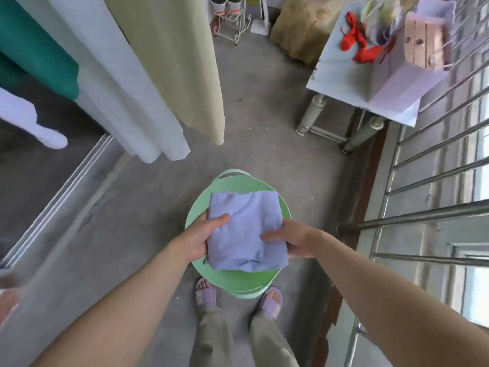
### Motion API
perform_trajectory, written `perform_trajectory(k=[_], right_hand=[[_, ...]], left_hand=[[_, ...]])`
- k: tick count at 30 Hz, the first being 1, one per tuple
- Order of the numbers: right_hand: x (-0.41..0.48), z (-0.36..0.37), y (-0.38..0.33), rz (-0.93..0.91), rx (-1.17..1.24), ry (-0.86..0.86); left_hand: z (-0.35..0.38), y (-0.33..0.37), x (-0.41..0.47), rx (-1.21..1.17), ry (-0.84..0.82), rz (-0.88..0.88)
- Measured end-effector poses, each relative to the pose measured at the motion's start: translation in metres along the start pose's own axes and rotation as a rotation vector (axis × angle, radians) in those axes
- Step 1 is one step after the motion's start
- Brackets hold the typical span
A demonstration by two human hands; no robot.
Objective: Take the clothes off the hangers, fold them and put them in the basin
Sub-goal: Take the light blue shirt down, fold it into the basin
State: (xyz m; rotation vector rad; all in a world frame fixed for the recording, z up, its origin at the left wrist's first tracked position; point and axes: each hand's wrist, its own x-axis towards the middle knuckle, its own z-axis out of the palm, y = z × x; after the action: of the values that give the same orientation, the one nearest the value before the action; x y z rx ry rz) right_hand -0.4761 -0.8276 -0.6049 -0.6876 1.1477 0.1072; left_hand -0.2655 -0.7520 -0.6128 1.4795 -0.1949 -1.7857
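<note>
From the head camera, we hold a folded lilac garment (244, 231) above the green basin (232, 283) on the concrete floor; our left hand (203, 234) and right hand (292, 241) grip its opposite edges, thumbs on top.

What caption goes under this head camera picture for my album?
Left hand and right hand hold a folded lilac garment over the green basin.
</note>
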Motion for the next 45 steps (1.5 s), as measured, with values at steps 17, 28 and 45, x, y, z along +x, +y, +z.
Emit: perform_trajectory(k=[17,28,45], right_hand=[[0.295,-0.026,0.145,0.052,-0.259,0.283],[0.436,-0.096,0.161,0.044,-0.151,0.566],[0.46,-0.079,0.185,0.122,-1.054,0.384]], left_hand=[[-0.126,-0.168,0.24,0.149,0.164,-0.2],[-0.162,-0.214,0.388,0.35,0.451,-0.065],[-0.168,-0.258,0.393,1.115,0.322,0.028]])
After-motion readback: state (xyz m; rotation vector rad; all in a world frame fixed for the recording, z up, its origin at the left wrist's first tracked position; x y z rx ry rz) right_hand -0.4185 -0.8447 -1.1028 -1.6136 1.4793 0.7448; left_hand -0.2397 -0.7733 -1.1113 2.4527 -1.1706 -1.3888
